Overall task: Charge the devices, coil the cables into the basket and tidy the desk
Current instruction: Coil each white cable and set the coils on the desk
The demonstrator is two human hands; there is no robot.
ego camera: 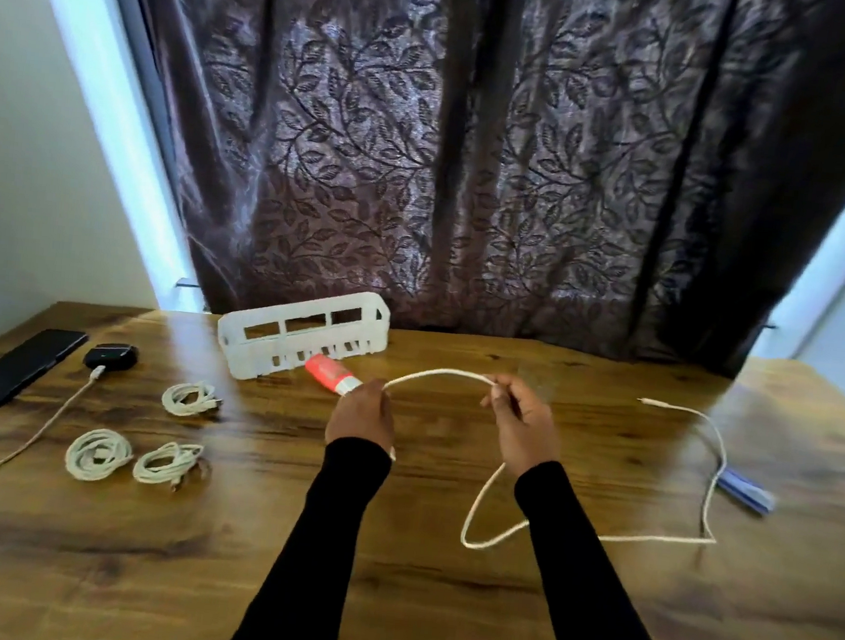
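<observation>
**Coiling the last loose cable**

Your left hand (362, 414), at the centre of the frame, is closed around one end of the loose white cable (595, 536); your right hand (521, 422), just to the right of it, pinches the same cable a little further along, so a short arc of it stands between the two hands. From your right hand the cable drops to the desk (408, 602), makes a loop at lower centre, runs toward the right side and climbs back up to its free plug at middle right; so most of its length is not yet gathered.

I judge that you are at the start of the first turn of this coil. The next move asks you to keep the left hand firm as the anchor and let the right hand feed even loops into it, pulling the far part slowly so the plug does not whip; near that far part lies a blue object (747, 491), which the cable could drag.

Behind your left hand lies a red tube (330, 373), touching the white basket (305, 342) at upper centre; I cannot see any cable inside it. At lower left three coiled cables (99, 455) wait on the desk; further left, the phone (18, 366) and the earbud case (111, 356) each have a cable going to them, so charging seems arranged.
</observation>
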